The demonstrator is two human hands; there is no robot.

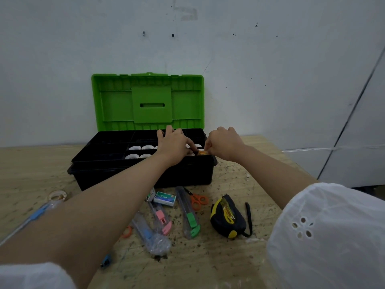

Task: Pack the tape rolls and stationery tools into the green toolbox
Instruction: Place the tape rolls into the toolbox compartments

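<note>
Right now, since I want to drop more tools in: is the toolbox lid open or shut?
Open. The green lid stands upright behind the black base, inner side showing; tape rolls visible inside.

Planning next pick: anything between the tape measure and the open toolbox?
Nothing visible between tape measure and toolbox; lid stands open. Left hand and right hand cover the tray's right end, though.
</note>
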